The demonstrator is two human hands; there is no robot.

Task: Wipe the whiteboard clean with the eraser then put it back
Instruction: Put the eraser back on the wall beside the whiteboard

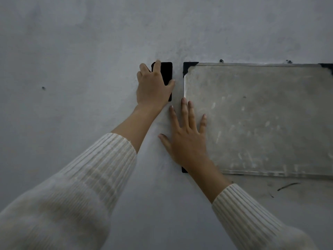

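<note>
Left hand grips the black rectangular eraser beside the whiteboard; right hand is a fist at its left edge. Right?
No fist: head view shows the right hand flat, fingers spread, at the left edge of the metal-framed whiteboard; the left hand grips the black rectangular eraser.

Grey wall [72, 51] with whiteboard [261, 114], black eraser [166, 73]

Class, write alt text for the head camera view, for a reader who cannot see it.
A person's left hand grips a black eraser against a grey wall, just left of a smudged whiteboard with black corners. The right hand lies flat, fingers spread, across the board's left edge. Both arms wear cream ribbed sleeves.
</note>
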